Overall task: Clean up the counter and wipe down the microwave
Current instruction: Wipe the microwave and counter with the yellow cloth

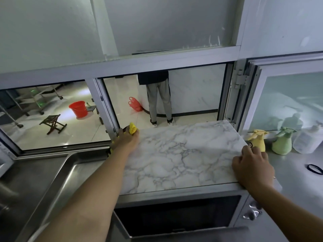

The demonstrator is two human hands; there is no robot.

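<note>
The microwave [174,217] stands in front of me on the steel counter [297,186], its top covered in a marble pattern [183,154] and its dark door window facing me. My left hand [126,139] grips a bunched yellow cloth [132,128] at the far left corner of that top. My right hand [253,167] rests on the top's right edge, fingers bent over the side.
A steel sink [35,189] lies to the left. Right of the microwave stand a yellow spray bottle [258,139], a green spray bottle [282,143] and a clear bottle [305,142]. A black ring [315,169] lies on the counter. Beyond the open window a person [158,95] stands.
</note>
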